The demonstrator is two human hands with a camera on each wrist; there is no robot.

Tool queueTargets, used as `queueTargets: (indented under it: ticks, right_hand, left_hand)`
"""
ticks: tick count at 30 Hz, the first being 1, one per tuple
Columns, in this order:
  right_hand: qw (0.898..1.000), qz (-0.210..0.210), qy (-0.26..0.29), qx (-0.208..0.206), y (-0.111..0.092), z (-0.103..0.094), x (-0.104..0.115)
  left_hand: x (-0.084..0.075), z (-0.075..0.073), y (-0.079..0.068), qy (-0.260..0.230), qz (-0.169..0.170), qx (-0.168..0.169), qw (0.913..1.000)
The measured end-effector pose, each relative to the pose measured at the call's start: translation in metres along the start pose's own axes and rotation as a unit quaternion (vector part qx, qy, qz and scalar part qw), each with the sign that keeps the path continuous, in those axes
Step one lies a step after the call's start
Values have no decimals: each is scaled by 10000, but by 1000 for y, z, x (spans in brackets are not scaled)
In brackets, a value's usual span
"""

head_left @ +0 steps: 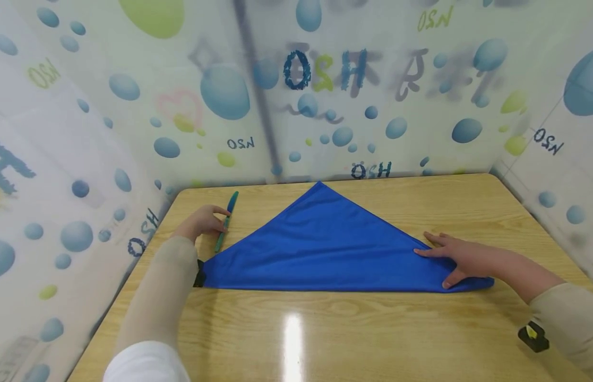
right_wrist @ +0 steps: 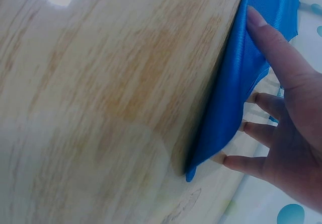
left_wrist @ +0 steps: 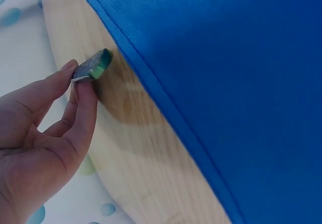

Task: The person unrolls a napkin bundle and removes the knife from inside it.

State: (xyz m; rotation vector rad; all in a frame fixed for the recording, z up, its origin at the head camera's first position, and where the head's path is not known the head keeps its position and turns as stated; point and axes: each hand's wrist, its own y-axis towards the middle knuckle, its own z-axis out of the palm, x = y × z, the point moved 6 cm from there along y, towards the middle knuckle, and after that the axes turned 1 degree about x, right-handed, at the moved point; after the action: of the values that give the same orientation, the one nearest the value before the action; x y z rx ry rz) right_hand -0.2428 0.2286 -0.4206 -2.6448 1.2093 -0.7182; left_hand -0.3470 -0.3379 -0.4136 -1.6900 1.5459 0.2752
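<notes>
A blue cloth (head_left: 320,244) lies on the table as a wide triangle, its long edge toward me and its peak at the far side. My left hand (head_left: 207,221) is by the cloth's left side and pinches a slim green and blue knife (head_left: 222,240) between thumb and fingers. In the left wrist view the knife's green end (left_wrist: 102,64) points toward the cloth's hem. My right hand (head_left: 461,258) rests on the cloth's right corner with fingers spread. The right wrist view has its thumb (right_wrist: 274,45) on the cloth and the other fingertips at the cloth's slanted edge.
The wooden table (head_left: 372,339) reaches to a patterned wall sheet (head_left: 334,116) at the back and on both sides. A black wrist strap (head_left: 199,273) overlaps the cloth's left corner in the head view. Another black wrist device (head_left: 533,338) hangs under the right sleeve.
</notes>
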Motion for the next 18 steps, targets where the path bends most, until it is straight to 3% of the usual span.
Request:
queueTargets:
  ticks: [18]
  right_hand:
    - [10000, -26, -45, -47, -1, 0, 0]
  left_hand:
    - [0, -3, 5, 910, 465, 184, 9946]
